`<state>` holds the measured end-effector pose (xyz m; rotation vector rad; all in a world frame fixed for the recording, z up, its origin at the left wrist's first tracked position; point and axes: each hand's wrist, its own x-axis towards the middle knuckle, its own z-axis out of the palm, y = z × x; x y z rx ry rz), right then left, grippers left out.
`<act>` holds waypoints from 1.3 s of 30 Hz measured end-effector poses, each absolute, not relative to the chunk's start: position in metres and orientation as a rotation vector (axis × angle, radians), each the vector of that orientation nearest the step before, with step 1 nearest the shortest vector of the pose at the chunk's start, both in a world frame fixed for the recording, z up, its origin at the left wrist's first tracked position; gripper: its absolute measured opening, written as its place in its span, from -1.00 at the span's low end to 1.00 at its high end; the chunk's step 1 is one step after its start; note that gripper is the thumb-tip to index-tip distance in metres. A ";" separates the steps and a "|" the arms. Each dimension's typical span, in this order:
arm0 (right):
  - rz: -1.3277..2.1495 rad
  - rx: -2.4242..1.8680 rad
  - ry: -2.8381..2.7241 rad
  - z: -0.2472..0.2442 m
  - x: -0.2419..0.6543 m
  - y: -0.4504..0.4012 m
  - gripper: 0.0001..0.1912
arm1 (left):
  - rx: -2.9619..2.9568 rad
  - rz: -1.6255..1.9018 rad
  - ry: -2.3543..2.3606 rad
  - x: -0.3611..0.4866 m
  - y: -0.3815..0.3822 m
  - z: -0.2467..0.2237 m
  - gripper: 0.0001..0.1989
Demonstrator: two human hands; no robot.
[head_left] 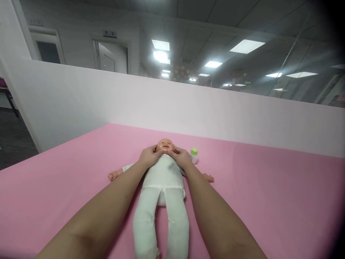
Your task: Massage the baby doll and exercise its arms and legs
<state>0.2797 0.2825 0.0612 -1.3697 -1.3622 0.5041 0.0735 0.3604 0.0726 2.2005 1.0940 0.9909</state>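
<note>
A baby doll in white clothes lies on its back, its head at the far end and its legs toward me. My left hand cups one side of the doll's head, thumb at the chin and fingers round behind. On the other side my right hand holds the head the same way. The fingertips of both hands are partly hidden by the head. The doll's arms stretch out to either side, partly covered by my forearms. Just beyond my right hand stands a small clear bottle with a green cap.
The doll rests on a pink padded surface. A low white partition runs along its far side. Behind that are a half-open door, another door at the left, and a glass area with ceiling lights showing.
</note>
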 end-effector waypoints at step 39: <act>0.420 -1.340 -1.375 0.055 0.274 0.287 -0.54 | 2.196 1.005 1.066 0.073 0.358 0.070 -0.56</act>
